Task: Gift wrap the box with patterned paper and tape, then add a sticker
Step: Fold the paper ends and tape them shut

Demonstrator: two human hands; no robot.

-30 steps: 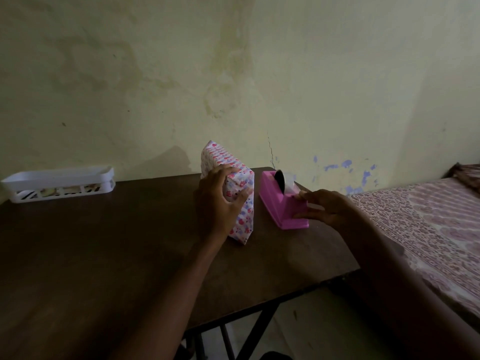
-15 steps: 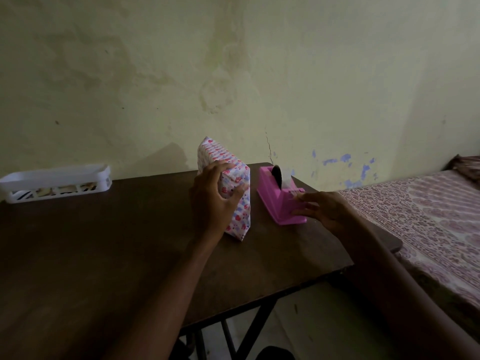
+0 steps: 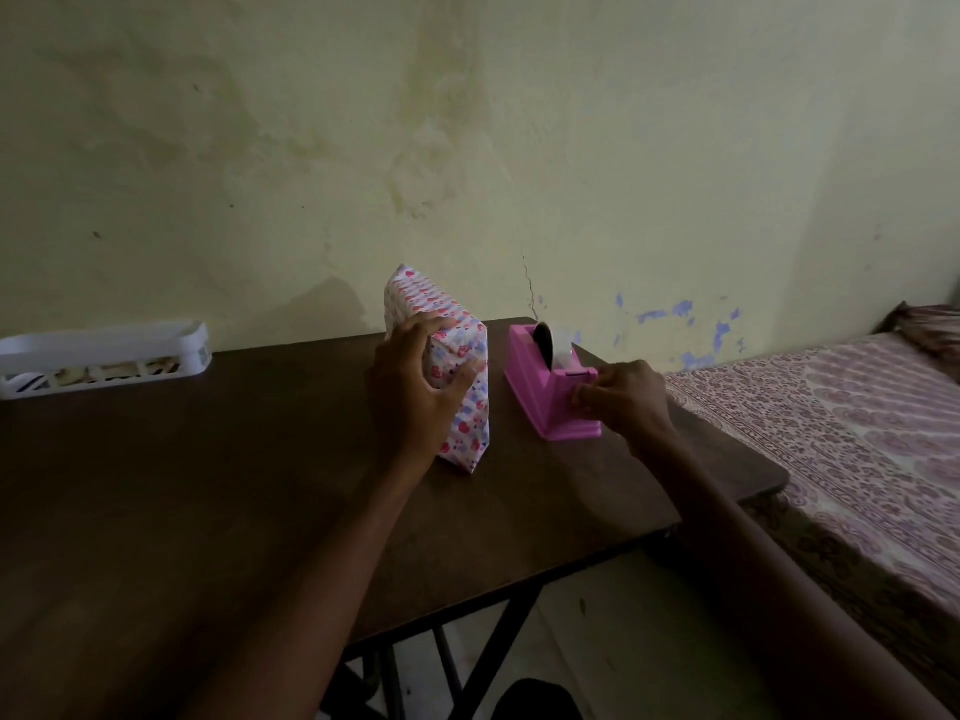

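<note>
The box (image 3: 470, 356), wrapped in white paper with red and blue prints, stands on end in the middle of the dark table (image 3: 208, 485). My left hand (image 3: 415, 387) grips its near upper end, fingers over the top and thumb on the front face. Just to its right sits a pink tape dispenser (image 3: 540, 387) with a clear tape roll (image 3: 558, 345). My right hand (image 3: 626, 394) is at the dispenser's cutter end with its fingertips curled together there; whether tape lies between them is too dim to tell.
A white slotted plastic tray (image 3: 104, 356) stands at the table's far left against the wall. A bed with a patterned cover (image 3: 857, 433) lies close along the table's right edge. Dark folding table legs (image 3: 493, 641) show below the front edge.
My right hand has moved in closer to the dispenser's cutter end and its fingers have curled. My left hand keeps its hold on the box.
</note>
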